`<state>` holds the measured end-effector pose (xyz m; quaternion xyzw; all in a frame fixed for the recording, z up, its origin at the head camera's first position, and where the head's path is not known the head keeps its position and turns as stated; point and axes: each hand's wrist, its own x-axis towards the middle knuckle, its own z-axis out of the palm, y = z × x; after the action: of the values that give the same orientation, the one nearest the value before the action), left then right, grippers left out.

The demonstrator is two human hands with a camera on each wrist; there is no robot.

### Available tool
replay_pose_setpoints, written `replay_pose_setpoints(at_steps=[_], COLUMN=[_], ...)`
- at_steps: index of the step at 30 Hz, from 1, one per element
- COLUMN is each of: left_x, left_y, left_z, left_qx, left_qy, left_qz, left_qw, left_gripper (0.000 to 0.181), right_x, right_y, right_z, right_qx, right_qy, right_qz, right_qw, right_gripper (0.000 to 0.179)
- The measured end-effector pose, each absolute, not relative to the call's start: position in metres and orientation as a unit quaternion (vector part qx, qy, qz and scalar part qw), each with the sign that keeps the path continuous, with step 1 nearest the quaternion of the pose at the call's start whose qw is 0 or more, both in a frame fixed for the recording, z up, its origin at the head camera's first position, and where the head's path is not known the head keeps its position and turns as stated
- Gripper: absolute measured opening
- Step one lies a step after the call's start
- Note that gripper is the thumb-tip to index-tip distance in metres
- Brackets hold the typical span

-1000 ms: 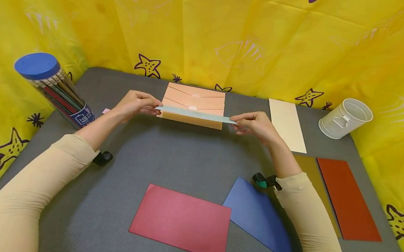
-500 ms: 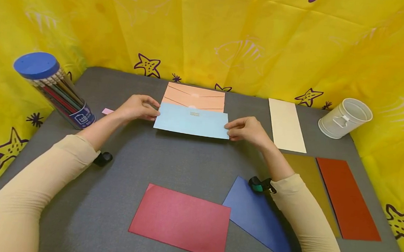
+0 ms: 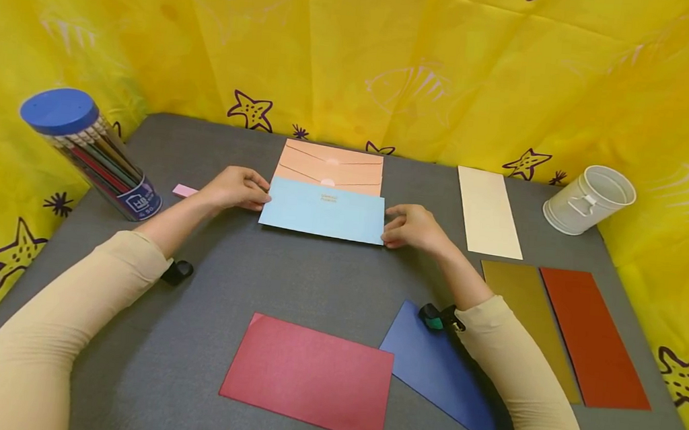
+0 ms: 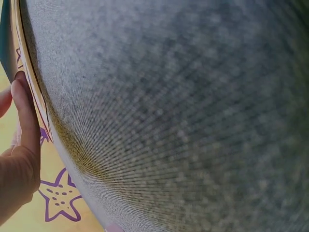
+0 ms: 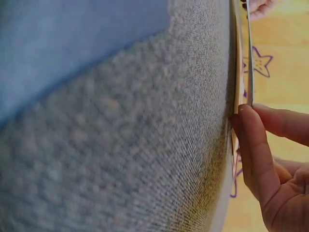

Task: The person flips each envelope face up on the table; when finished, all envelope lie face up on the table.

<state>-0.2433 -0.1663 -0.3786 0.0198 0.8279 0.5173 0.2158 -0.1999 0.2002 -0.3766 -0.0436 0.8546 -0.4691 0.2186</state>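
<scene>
A light blue envelope point(image 3: 323, 213) with small gold print lies face up just over the near part of the peach envelopes point(image 3: 330, 163). My left hand point(image 3: 234, 188) pinches its left edge; in the left wrist view the thumb and a finger point(image 4: 29, 116) meet at the blue corner. At the opposite end my right hand point(image 3: 414, 227) pinches the right edge. Seen from the right wrist, the thin blue edge point(image 5: 250, 72) stands slightly apart from the peach envelopes, between thumb and fingers. The flaps of two peach envelopes show behind it.
A dark red envelope point(image 3: 307, 377) and a blue one point(image 3: 441, 378) lie in front. At right are a cream envelope point(image 3: 490, 213), an olive one point(image 3: 530, 324), a red-orange one point(image 3: 594, 339) and a white metal pail point(image 3: 588, 200). A pencil tub point(image 3: 94, 155) and pink eraser point(image 3: 184, 191) stand left.
The light blue envelope, seen edge-on a second ago, has tipped down flat to show its printed face, and has come slightly nearer. Both hands have lowered with it.
</scene>
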Motion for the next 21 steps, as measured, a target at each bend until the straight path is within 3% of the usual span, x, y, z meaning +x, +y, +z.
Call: replay_pose_setpoints(at_steps=[21], left_x=[-0.2417], left_y=[-0.1675], left_z=[-0.3813], left_qx=[0.030], left_qy=[0.866], left_qz=[0.450], left_qw=[0.218], left_gripper=[0.036], right_x=[-0.1971], right_y=[0.1914], right_z=[-0.3781], right_qx=[-0.042], right_qy=[0.831], right_qz=[-0.489], right_qw=[0.262], right_gripper=[0.066])
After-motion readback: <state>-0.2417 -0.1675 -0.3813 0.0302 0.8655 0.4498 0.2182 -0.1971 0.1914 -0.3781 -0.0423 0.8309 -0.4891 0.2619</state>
